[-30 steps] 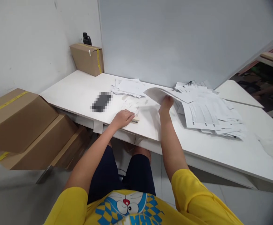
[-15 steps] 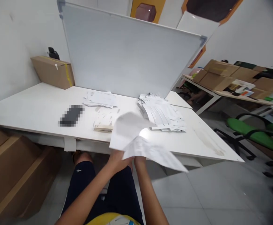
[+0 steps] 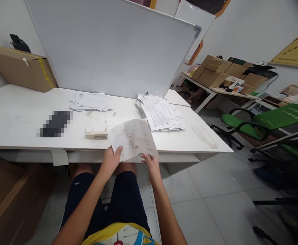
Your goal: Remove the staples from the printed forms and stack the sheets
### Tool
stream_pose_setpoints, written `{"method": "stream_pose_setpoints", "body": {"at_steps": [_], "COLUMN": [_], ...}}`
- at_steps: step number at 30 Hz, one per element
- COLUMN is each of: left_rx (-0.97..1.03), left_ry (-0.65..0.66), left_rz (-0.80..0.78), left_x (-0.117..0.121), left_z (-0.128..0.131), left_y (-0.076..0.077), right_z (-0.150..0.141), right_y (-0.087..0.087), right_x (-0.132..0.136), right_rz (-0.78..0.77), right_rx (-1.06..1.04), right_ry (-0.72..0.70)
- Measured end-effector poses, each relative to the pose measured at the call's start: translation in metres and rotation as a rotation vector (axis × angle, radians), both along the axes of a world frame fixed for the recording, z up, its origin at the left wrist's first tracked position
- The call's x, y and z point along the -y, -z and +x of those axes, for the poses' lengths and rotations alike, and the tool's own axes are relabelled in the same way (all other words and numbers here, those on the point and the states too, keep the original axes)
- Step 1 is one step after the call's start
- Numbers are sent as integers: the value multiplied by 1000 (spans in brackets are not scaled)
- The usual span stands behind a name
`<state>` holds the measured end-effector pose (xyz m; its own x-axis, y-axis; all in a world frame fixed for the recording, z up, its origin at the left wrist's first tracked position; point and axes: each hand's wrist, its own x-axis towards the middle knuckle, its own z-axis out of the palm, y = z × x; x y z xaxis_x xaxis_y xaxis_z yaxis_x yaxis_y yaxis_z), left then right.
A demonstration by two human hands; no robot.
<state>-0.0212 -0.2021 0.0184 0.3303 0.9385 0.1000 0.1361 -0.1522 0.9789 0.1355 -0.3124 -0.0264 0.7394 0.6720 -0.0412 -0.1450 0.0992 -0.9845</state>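
A printed sheet of paper is held over the front edge of the white table, tilted toward me; whether it is one sheet or more I cannot tell. My left hand pinches its lower left edge, thumb on top. At the lower right edge, my right hand has its fingers closed on the paper. Just left of the sheet lies a cream stapler. Behind it to the right is a messy pile of printed papers, and a smaller stack of papers lies at the back left.
On the left of the table lies a dark pixelated object. A whiteboard leans along the back beside a cardboard box. More boxes stand at lower left. Green chairs are on the right.
The paper, bent and folding over half a second ago, is now spread flatter with its print facing me. My hands have moved apart to its two lower sides. The view has shifted right.
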Motion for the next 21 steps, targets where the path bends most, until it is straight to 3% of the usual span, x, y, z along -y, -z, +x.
{"method": "stream_pose_setpoints", "body": {"at_steps": [7, 11, 16, 21], "left_rx": [-20, -29, -60, -33], "left_ry": [160, 233, 211, 102], "left_rz": [-113, -155, -109, 23], "left_x": [-5, -3, -6, -26], "left_z": [-39, -46, -44, -17], "left_y": [-6, 2, 8, -1], "right_z": [8, 8, 18, 45], "right_y": [13, 17, -1, -34], "right_x": [-1, 7, 15, -10], "right_rz": [-119, 47, 80, 107], "right_rx": [-56, -187, -119, 173], "right_ry": [136, 60, -55, -1]}}
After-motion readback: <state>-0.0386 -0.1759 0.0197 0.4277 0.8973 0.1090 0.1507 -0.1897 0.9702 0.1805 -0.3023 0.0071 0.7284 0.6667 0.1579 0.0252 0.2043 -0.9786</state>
